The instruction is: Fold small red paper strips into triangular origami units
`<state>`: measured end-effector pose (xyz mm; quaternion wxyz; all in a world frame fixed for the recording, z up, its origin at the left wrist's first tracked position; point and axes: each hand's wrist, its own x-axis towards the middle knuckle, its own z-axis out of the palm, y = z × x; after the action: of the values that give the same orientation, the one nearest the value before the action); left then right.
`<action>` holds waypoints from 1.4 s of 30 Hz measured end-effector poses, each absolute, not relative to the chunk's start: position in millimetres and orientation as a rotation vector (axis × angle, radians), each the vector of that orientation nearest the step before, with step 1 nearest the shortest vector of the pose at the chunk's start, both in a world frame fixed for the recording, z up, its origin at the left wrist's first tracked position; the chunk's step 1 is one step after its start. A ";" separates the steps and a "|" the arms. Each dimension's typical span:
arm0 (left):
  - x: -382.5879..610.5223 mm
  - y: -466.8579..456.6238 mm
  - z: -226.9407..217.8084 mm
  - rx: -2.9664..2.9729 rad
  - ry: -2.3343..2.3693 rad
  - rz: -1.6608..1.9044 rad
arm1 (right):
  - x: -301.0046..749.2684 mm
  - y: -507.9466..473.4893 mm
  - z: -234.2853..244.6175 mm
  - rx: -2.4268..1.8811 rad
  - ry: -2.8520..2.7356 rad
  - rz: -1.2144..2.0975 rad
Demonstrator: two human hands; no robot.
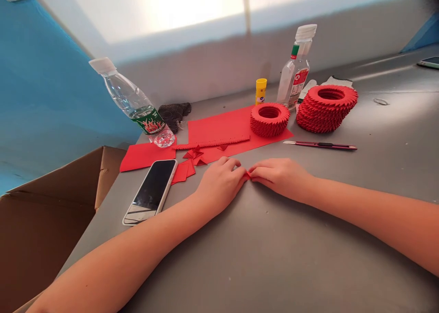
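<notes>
Left hand (219,183) and right hand (284,176) pinch a small red paper piece (247,176). Two spiky red paper rings (322,116) stand assembled; flat red paper slips (179,172), left, look unfolded.

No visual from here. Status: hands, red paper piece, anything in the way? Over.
Left hand, right hand: both pinching. Small red paper piece: held between them, partly hidden. Nearby, seemingly not blocking: phone, craft knife beyond right hand.

You're at some kinda papercraft spot, home or workshop, can't tell: grey table (291,244), glue stick (261,91), knife (322,145), red sheets (219,123), folded rings (325,114).
</notes>
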<state>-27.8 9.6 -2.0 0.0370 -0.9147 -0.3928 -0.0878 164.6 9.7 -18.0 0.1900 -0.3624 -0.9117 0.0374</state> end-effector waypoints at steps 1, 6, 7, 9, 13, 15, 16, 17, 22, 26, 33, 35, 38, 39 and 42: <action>-27.8 9.5 -2.0 -2.814 -1.226 -0.270 | 165.6 9.6 -18.3 -0.971 -2.589 0.078; -28.7 9.3 -2.6 -2.803 -1.279 -0.296 | 168.5 11.0 -21.9 -0.846 -2.675 -0.024; -29.0 9.3 -2.7 -2.802 -1.280 -0.296 | 168.7 11.4 -22.6 -0.839 -2.676 -0.035; -29.3 9.4 -2.9 -2.794 -1.290 -0.292 | 168.8 12.0 -23.4 -0.825 -2.675 -0.051; -28.7 9.6 -4.2 -2.782 -1.291 -0.296 | 168.8 12.3 -22.5 -0.820 -2.682 -0.068; -28.2 9.8 -5.2 -2.793 -1.262 -0.310 | 168.5 12.1 -21.5 -0.817 -2.680 -0.072; -28.0 9.9 -5.6 -2.796 -1.248 -0.316 | 168.1 12.1 -20.9 -0.814 -2.680 -0.072; -27.8 10.0 -5.8 -2.798 -1.236 -0.317 | 167.6 12.0 -20.1 -0.811 -2.679 -0.071; -26.8 9.9 -3.7 -2.790 -1.209 -0.236 | 166.9 10.7 -8.9 -0.819 -2.769 -0.086; -26.6 8.8 -2.2 -2.791 -1.210 -0.208 | 173.4 8.6 3.6 -0.836 -2.873 -0.123; -27.4 8.1 -5.1 -2.818 -1.255 -0.323 | 170.3 13.5 -5.7 -1.214 -2.467 0.085; -27.3 8.6 -6.2 -2.801 -1.269 -0.334 | 165.9 14.6 -10.9 -1.266 -2.434 0.226; -27.3 9.5 -7.9 -2.753 -1.302 -0.340 | 162.9 14.6 -14.6 -1.276 -2.429 0.362; -27.3 9.7 -8.3 -2.754 -1.303 -0.341 | 163.0 14.5 -14.8 -1.273 -2.419 0.396; -27.1 10.3 -8.5 -2.813 -1.281 -0.365 | 164.2 14.1 -13.9 -1.260 -2.395 0.476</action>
<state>-27.1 10.3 -8.5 0.0148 -0.9037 -0.4115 -0.1172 164.2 14.1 -13.9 0.1955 -0.4497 -0.8548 0.1698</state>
